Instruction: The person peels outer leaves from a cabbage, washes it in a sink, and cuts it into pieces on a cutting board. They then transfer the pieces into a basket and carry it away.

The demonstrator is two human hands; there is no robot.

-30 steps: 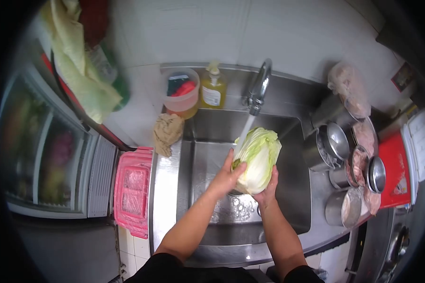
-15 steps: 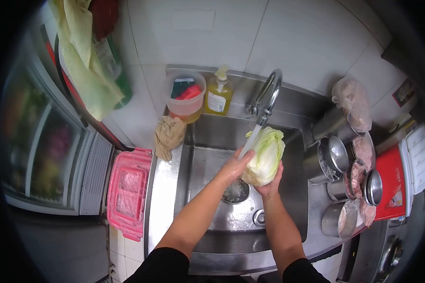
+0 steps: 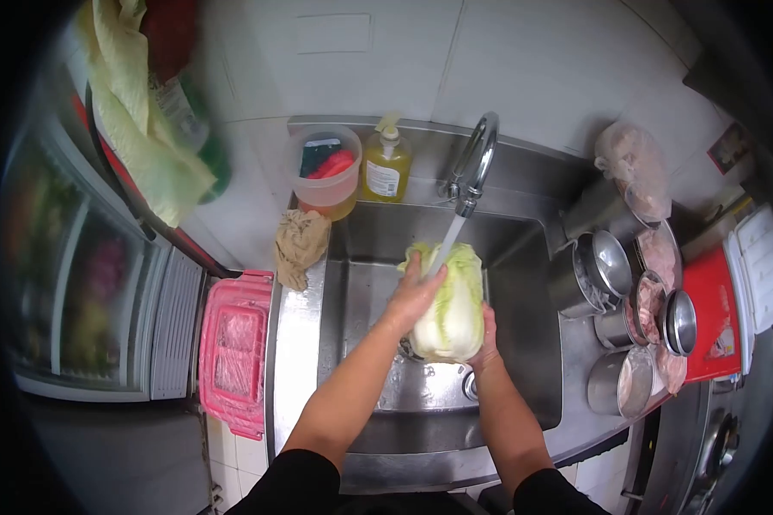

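A pale green and white head of cabbage is held between two bare hands above the rectangular stainless steel sink, clear of its left and right walls, with its leafy end towards the sink's far edge and its white base towards the near edge. The left hand is partly open, its palm and fingers laid against the left side of the cabbage near the leafy end. The right hand is partly open and cupped against the lower right side; its fingers are mostly hidden by the cabbage. A stream of clear water is let down from the curved chrome tap at the sink's far edge and falls where the left hand meets the leaves. At the far left corner of the steel bench, a crumpled beige cloth is placed beside a translucent plastic tub, in which red and dark green items are held. A yellow pump bottle is stood just right of the tub. Along the bench's right edge, round steel pots are grouped beside a red box.
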